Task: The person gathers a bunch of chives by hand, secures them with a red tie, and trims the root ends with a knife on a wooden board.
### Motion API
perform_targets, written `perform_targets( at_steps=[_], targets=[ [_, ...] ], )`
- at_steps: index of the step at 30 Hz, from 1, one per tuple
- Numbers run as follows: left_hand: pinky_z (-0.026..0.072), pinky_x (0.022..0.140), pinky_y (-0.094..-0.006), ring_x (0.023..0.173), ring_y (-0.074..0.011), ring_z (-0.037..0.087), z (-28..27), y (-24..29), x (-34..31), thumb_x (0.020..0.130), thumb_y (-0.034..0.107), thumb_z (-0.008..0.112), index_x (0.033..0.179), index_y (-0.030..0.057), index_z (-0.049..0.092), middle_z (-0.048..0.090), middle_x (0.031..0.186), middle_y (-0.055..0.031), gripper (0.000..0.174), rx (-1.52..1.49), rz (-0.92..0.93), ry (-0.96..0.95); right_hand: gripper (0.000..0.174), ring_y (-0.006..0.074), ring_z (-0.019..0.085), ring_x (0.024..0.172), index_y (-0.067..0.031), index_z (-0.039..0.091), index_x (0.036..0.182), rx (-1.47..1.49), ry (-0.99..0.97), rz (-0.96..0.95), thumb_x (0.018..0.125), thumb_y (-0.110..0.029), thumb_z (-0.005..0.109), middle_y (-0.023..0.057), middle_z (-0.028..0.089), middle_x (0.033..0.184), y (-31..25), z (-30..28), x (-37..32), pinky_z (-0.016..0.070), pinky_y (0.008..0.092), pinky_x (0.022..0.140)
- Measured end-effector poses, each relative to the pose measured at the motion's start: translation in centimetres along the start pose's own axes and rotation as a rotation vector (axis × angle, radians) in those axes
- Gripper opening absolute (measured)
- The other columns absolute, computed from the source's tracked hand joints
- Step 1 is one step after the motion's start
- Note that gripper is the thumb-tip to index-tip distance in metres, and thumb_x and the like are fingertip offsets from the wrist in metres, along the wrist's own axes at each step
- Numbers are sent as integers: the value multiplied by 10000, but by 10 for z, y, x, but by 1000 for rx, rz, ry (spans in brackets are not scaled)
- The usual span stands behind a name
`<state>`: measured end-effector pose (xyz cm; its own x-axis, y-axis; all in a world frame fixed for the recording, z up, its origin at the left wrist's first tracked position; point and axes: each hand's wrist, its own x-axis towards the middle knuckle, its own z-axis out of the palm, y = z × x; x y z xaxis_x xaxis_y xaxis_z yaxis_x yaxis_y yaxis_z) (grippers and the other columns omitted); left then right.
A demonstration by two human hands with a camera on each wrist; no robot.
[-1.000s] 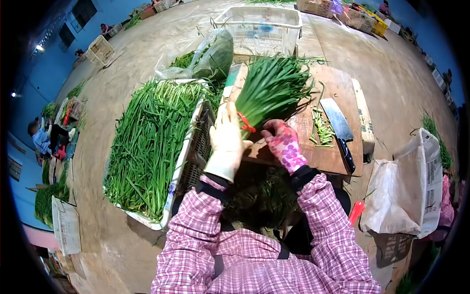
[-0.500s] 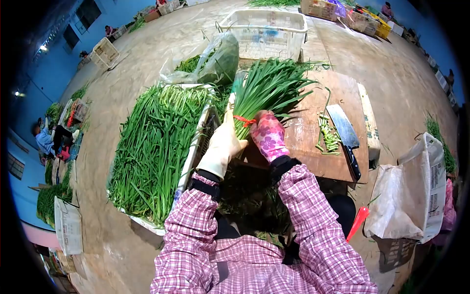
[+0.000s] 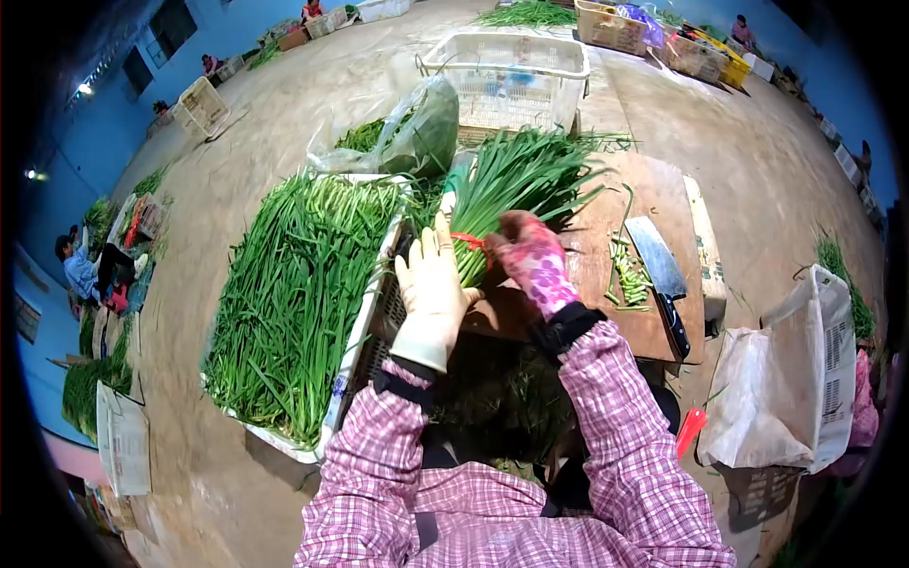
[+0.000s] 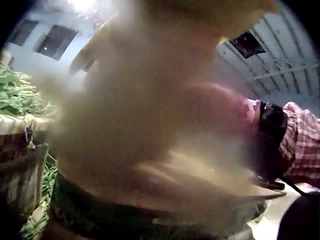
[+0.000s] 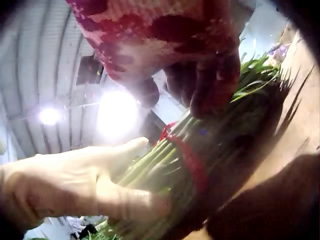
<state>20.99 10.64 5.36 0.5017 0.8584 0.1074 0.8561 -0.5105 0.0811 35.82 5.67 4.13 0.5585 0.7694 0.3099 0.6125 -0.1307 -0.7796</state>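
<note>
A bunch of leafy chives [image 3: 525,180] lies on the left part of the wooden board [image 3: 606,327], bound near its stem ends by a red tie [image 5: 189,160]. My left hand [image 3: 431,298], in a cream glove, lies along the left side of the stems with its fingers straight and spread. In the right wrist view, its thumb and fingers touch the stem ends. My right hand [image 3: 535,260], in a pink flowered glove, is at the bunch's right side by the tie. Its fingers [image 5: 207,95] bend loosely against the stems, thumb apart. Blur covers most of the left wrist view.
On the board's right lie a cleaver [image 3: 658,260] and cut stem pieces [image 3: 627,275]. A white crate [image 3: 355,346] heaped with chives [image 3: 294,303] stands at left, a plastic bag [image 3: 426,123] behind it. Another crate [image 3: 511,85] is beyond the board; a lined crate [image 3: 828,369] lies at right.
My right hand moved left onto the stems by the tie, then drew back slightly to the right. My left fingers have spread from alongside the stems. The bunch stays on the board.
</note>
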Motion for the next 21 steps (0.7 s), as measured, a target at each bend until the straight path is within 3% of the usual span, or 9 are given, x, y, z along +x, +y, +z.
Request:
perform_targets(
  at_steps=[1, 3, 4, 5, 8, 9, 12, 15, 21],
  targets=[
    [352, 1122, -530, 1406, -304, 394, -2, 8, -3, 605, 443, 924, 1594, 121, -17, 333, 1583, -131, 1403, 44, 3, 15, 290, 332, 692, 922, -53, 675, 1077, 58, 46, 40, 896, -278, 708, 172, 714, 993, 6, -8, -1, 539, 411, 827],
    [432, 1073, -470, 1346, -314, 470, 3, 15, 2, 615, 434, 922, 1594, 129, -36, 373, 1559, -139, 1403, 90, -4, -20, 237, 318, 691, 907, -46, 689, 1039, 152, 65, 157, 892, -232, 707, 167, 711, 963, 33, -4, -6, 538, 398, 805],
    [505, 994, -401, 1226, -334, 580, -3, 7, 12, 636, 428, 915, 1590, 130, -65, 392, 1538, -170, 1399, -89, -21, -153, 230, 313, 692, 910, -52, 691, 1041, 91, 36, 139, 887, -222, 708, 159, 714, 960, 37, -7, -11, 538, 396, 805],
    [526, 948, -363, 1115, -360, 643, -7, 3, 19, 654, 388, 914, 1590, 122, -47, 487, 1450, -223, 1368, -118, -26, -169, 223, 308, 693, 913, -57, 693, 1042, 34, 11, 120, 882, -212, 710, 152, 718, 957, 40, -11, -17, 538, 394, 804],
    [514, 948, -392, 1091, -368, 655, -17, -18, 32, 678, 311, 890, 1586, 82, 118, 668, 1168, -253, 1213, -395, -46, -184, 224, 291, 703, 918, -62, 695, 1050, 95, -76, 154, 870, -194, 717, 135, 729, 964, 47, -13, -24, 540, 384, 810],
    [518, 929, -353, 1037, -266, 681, -17, -24, 32, 724, 278, 867, 1564, 54, 229, 680, 1173, -198, 1078, -545, 17, -116, 225, 289, 705, 917, -63, 695, 1051, 141, -107, 159, 868, -191, 719, 133, 731, 968, 41, -15, -25, 541, 381, 812],
    [507, 884, -282, 984, -96, 616, -10, -34, 17, 812, 125, 798, 1449, 29, 445, 653, 1148, -52, 735, -1336, -68, -468, 220, 267, 712, 902, -70, 698, 1035, 193, -164, 61, 862, -202, 734, 113, 734, 959, 18, -24, -40, 550, 369, 810],
    [483, 903, -272, 992, -109, 592, 5, -33, -1, 828, 165, 790, 1422, 34, 470, 628, 1157, -27, 687, -1610, 12, -515, 219, 302, 705, 868, -88, 696, 1017, 18, -196, -88, 884, -262, 708, 119, 721, 922, 4, -25, -50, 549, 405, 782],
    [476, 927, -284, 1021, -126, 589, 18, -32, -20, 869, 147, 758, 1397, 29, 498, 627, 1176, -18, 600, -1623, -25, -644, 194, 351, 691, 867, -86, 677, 949, -236, -217, -75, 844, -249, 682, 170, 704, 916, 4, -20, -53, 548, 450, 769]
  ],
)
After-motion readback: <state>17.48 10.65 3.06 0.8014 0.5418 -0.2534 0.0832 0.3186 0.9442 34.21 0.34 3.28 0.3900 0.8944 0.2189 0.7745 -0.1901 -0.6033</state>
